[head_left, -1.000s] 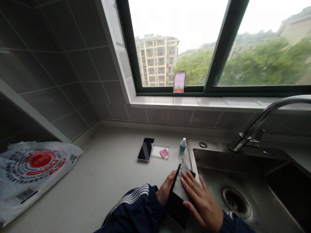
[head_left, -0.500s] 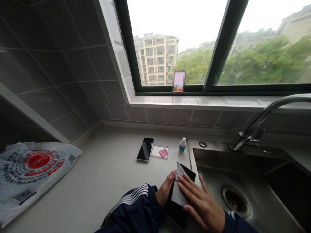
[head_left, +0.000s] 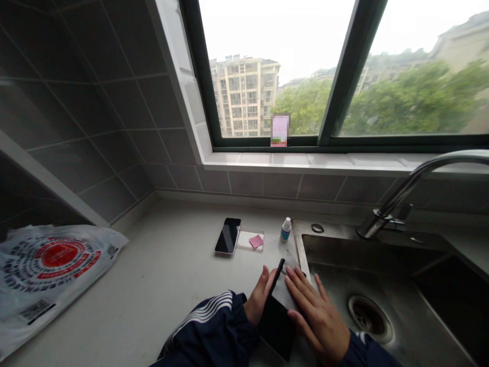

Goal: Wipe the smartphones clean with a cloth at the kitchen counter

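In my left hand (head_left: pixel 259 302) is a flat black tablet (head_left: pixel 277 326), gripped along its left side and tilted, low in the head view. My right hand (head_left: pixel 321 316) lies across a light grey cloth (head_left: pixel 281 294), its fingers stretched out and pressing the cloth onto the tablet's upper part. The cloth's far corner sticks out past the fingertips. Beyond my hands, a dark-screened phone (head_left: pixel 228 236) lies on the counter. Beside it is a clear phone case (head_left: pixel 244 239) with a small pink cloth (head_left: pixel 256 241) in it. A small white-capped bottle (head_left: pixel 285 230) stands to their right.
A steel sink (head_left: pixel 332 278) with a drain (head_left: pixel 370 318) lies right of my hands, under a curved chrome tap (head_left: pixel 405 191). On the left of the pale counter (head_left: pixel 160 270) rests a printed plastic bag (head_left: pixel 57 270). A window ledge (head_left: pixel 290 159) runs behind.
The tablet has tilted, so its upper left edge shows. My right hand and the cloth have shifted slightly, baring more of the lower tablet. The cloth corner now points farther right.
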Tool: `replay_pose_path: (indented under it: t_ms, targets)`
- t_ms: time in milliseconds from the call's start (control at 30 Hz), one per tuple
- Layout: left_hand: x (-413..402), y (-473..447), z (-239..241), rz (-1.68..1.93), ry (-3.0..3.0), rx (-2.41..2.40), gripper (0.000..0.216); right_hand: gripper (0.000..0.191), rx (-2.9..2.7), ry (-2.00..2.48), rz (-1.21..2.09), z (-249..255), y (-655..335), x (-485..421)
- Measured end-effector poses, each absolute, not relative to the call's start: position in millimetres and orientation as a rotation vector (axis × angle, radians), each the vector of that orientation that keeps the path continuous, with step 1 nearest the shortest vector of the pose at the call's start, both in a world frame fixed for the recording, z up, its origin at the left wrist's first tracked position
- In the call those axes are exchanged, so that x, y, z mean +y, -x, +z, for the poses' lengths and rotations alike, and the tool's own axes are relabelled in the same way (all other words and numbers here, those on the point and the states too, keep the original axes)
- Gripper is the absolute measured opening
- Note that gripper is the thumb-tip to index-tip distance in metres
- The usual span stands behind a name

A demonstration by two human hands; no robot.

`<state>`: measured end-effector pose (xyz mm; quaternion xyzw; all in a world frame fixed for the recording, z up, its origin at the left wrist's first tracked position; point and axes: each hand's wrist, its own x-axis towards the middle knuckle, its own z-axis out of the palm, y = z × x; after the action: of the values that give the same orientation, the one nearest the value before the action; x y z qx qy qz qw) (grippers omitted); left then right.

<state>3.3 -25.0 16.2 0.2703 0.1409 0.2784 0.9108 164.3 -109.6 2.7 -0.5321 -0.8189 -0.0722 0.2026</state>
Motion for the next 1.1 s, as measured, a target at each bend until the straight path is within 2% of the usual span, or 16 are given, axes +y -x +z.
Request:
replay_pose_path:
  t_ms: [200, 367, 533, 633, 767, 1100]
  targets:
    - [-24, -4, 8, 0.5, -0.486, 0.467, 0.071, 0.06, -2.372, 1.306, -0.133, 5, -154, -114]
    - [-25, -3, 9, 0.57, -0.576, 0.291, 0.064, 0.06, -2.25, 1.498, -0.197, 0, -166, -107]
    - [-23, -4, -2, 0.468, -0.432, 0.437, 0.064, 0.063, -2.369, 1.29, -0.142, 8, -151, -115]
    - [-24, -5, -6, 0.515, -0.45, 0.379, 0.068, 0.06, -2.34, 1.366, -0.153, 9, -155, -113]
    - [-27, -5, 2, 0.581, -0.572, 0.218, 0.069, 0.062, -2.238, 1.563, -0.184, 2, -169, -106]
    - [-25, -5, 13, 0.55, -0.601, 0.244, 0.072, 0.065, -2.351, 1.441, -0.193, 3, -157, -113]
